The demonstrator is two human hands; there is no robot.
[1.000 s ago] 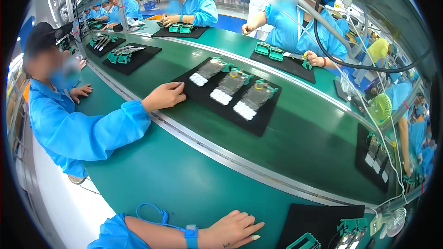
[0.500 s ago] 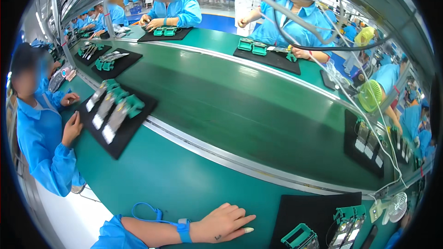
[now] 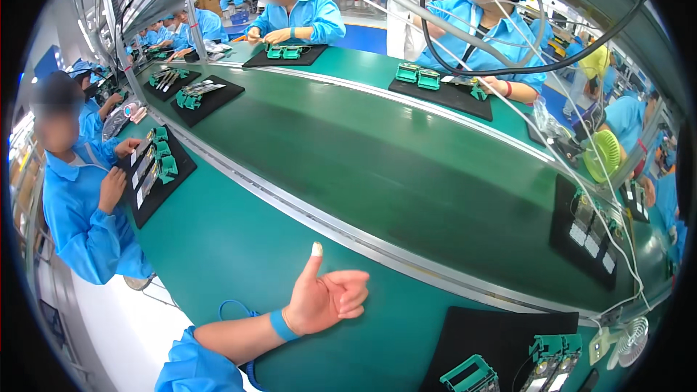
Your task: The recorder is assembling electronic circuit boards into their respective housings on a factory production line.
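Observation:
My left hand [image 3: 323, 297] hovers above the green worktop [image 3: 225, 247], empty, palm turned toward me. Its thumb points up and away from the loosely bent fingers. A blue wrist strap [image 3: 284, 325] circles the wrist, and its blue cord [image 3: 232, 306] runs behind the forearm. Right of the hand, apart from it, lies a black mat [image 3: 475, 334]. On the mat sit an open green plastic frame [image 3: 470, 376] and circuit boards with green holders [image 3: 555, 352], cut off by the lower edge. My right hand is out of view.
A green conveyor belt [image 3: 377, 167] with a metal rail [image 3: 319, 225] runs beyond the worktop. At left, a co-worker [image 3: 80, 196] touches another loaded black mat [image 3: 156, 192]. A small white fan [image 3: 630, 341] stands at right. White cables [image 3: 573, 167] hang there. Co-workers sit across the belt.
My left hand has lifted and rolled from palm down to palm toward me, thumb up. The co-worker's mat at left has moved left, off the belt's edge. The view has shifted slightly.

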